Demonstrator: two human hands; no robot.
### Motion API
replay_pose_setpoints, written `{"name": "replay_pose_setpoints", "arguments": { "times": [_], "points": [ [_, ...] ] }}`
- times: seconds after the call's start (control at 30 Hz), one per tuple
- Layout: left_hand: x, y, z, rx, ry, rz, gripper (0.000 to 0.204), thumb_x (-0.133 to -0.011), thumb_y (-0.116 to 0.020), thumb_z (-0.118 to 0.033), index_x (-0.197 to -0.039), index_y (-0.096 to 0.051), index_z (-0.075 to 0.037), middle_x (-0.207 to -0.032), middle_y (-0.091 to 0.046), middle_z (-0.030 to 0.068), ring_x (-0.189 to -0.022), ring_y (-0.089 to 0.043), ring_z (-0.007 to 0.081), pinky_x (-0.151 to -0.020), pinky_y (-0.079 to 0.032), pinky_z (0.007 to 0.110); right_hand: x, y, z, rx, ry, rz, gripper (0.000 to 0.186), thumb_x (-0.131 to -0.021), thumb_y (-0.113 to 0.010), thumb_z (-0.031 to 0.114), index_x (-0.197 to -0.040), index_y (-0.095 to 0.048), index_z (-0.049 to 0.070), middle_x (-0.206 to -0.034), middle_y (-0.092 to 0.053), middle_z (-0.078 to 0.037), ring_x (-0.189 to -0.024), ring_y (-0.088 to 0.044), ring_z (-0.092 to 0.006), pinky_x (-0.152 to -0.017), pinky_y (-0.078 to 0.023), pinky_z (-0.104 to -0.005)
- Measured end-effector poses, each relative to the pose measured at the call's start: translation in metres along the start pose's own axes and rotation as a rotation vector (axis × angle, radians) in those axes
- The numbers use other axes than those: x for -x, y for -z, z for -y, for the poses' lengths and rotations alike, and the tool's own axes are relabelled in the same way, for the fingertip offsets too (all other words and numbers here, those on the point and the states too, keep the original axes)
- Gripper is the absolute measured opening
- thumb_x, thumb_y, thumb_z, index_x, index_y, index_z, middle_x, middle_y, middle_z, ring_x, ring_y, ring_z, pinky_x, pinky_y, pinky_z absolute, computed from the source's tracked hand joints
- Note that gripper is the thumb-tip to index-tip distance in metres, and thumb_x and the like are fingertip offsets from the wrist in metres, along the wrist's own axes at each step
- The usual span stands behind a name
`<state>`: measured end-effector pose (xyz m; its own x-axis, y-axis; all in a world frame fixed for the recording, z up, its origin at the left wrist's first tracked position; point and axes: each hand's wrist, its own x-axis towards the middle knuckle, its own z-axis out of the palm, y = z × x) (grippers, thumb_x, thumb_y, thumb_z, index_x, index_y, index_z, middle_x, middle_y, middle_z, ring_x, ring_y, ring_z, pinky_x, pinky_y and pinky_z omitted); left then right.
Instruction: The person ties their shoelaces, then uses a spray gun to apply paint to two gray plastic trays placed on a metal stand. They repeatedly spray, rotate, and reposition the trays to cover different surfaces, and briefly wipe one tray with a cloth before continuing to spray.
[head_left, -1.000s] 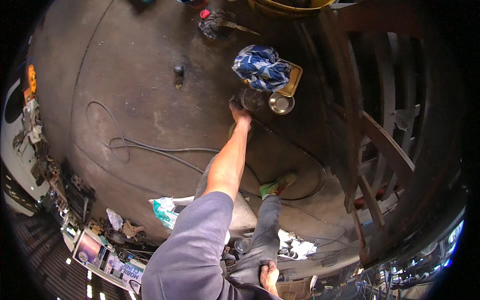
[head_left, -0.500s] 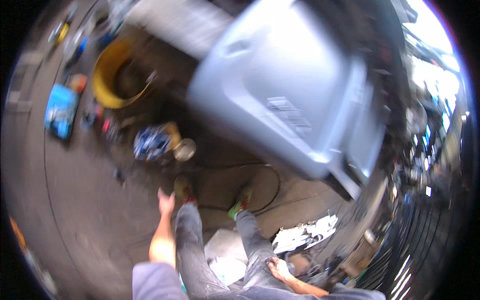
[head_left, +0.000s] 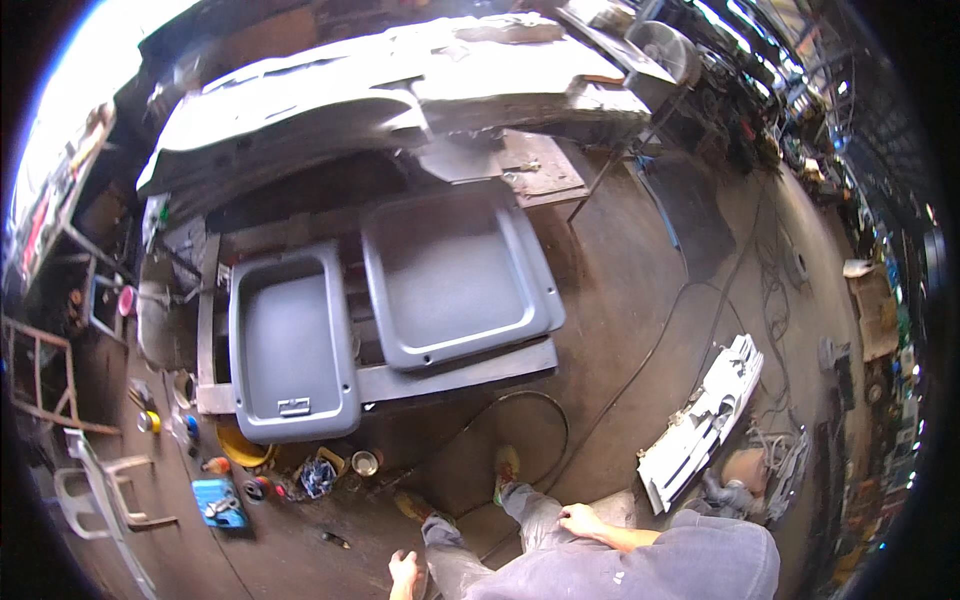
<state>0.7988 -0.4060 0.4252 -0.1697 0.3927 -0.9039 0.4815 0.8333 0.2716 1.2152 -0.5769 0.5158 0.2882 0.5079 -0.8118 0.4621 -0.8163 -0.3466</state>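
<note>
head view, hands: left hand (head_left: 404, 572) hangs low by the left knee, fingers loose and spread, nothing in it. A second ago it was stretched way out to the small pot on the floor, so it's come back empty.
right hand (head_left: 581, 519): flat on the right thigh, fingers relaxed, gripping nothing. Same spot as before, pretty much.
what changed: the whole view swung up. Earlier it was all floor and the blue rag, now it takes in the workshop ahead, so the head lifted and the person looks to be sitting back up.
pot (head_left: 364, 462): small round metal one, on the floor ahead of the left foot, well apart from the left hand now. Untouched as far as I can tell.
rag (head_left: 317, 477): blue crumpled thing just left of the pot, touching or nearly, hard to say.
panels: two grey tray-shaped panels lying face up on a low frame, small panel (head_left: 291, 345) on the left, big panel (head_left: 455, 275) right beside it.
other floor stuff: yellow bucket (head_left: 240, 452) under the small panel's near edge, blue box (head_left: 219, 502) further left, black cable (head_left: 560, 430) looping past the feet, white part (head_left: 705, 420) off to the right.
my read: reach is over, both hands free, attention has shifted to the panels.
</note>
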Motion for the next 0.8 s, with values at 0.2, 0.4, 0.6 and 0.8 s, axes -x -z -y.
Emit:
{"name": "replay_pose_setpoints", "arguments": {
  "times": [0.2,0.4,0.6,0.8],
  "points": [
    [0.093,-0.074,-0.149,0.055,-0.247,0.154,0.054,-0.089,-0.065,-0.02,-0.137,-0.047,-0.002,-0.09,-0.064,0.0087,-0.063,-0.057,0.0131,-0.054,-0.048,0.028,-0.017,0.045,-0.044,-0.136,0.01,-0.126,0.023,-0.081,-0.064,0.026,-0.096,-0.075,0.012,-0.089,-0.072,-0.014,-0.088,-0.07,-0.0286,-0.082,-0.053,-0.0406],
    [0.168,-0.104,-0.214,0.034,-0.371,0.197,0.057,-0.091,-0.064,-0.025,-0.14,-0.044,-0.005,-0.115,-0.063,0.012,-0.083,-0.063,0.0155,-0.065,-0.053,0.032,-0.035,0.074,-0.077,-0.48,-0.217,-0.078,0.023,-0.087,-0.061,0.013,-0.106,-0.071,0.005,-0.081,-0.073,-0.008,-0.069,-0.068,-0.0139,-0.065,-0.055,-0.0297],
    [0.182,-0.077,-0.24,0.043,-0.501,0.078,0.055,-0.088,-0.067,-0.026,-0.132,-0.051,0.003,-0.104,-0.068,0.0114,-0.082,-0.061,0.0133,-0.067,-0.051,0.03,-0.05,0.093,-0.074,-0.366,-0.223,-0.122,0.016,-0.078,-0.07,0.014,-0.091,-0.075,0.007,-0.081,-0.072,-0.011,-0.07,-0.068,-0.0168,-0.07,-0.054,-0.0339],
    [0.142,-0.059,-0.364,0.019,-0.968,-0.269,0.053,-0.088,-0.065,-0.036,-0.118,-0.06,0.006,-0.107,-0.067,0.0238,-0.105,-0.064,0.032,-0.091,-0.048,0.038,-0.08,0.153,-0.049,-0.574,0.225,-0.294,0.027,-0.092,-0.054,0.02,-0.082,-0.067,-0.002,-0.063,-0.064,-0.011,-0.053,-0.059,-0.0176,-0.049,-0.046,-0.0353]
  ]
}}
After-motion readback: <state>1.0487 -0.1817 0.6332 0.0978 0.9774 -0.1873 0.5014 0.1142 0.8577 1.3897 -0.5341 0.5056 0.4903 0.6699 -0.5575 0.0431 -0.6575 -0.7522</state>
